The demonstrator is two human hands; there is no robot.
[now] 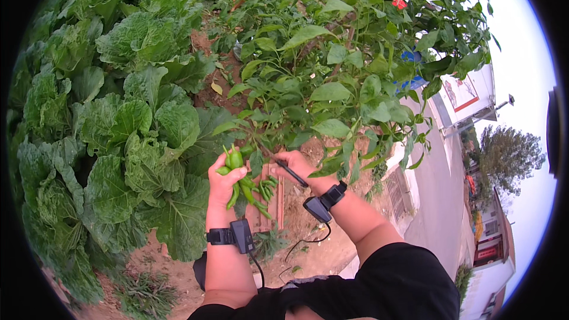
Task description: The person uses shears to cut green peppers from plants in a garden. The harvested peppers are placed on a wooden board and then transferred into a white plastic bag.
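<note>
My left hand [223, 181] is closed around a bunch of green peppers [235, 158], which stick out above and below the fingers. Just right of it, my right hand [293, 166] grips a dark-handled tool [291, 172]; its working end is hidden among the leaves, so its kind cannot be told. A tall pepper plant [331, 91] spreads above and to the right of both hands. More green peppers [266, 188] lie or hang between the hands, over a reddish slatted container [278, 204]. Each wrist wears a black strap with a small cabled device.
Large leafy cabbages [142, 124] fill the left side, close to my left hand. Bare soil [164, 271] shows below them. A metal grate [394, 191] and a paved road [438, 186] lie to the right, with buildings beyond. A blue object [411, 71] is partly behind the pepper leaves.
</note>
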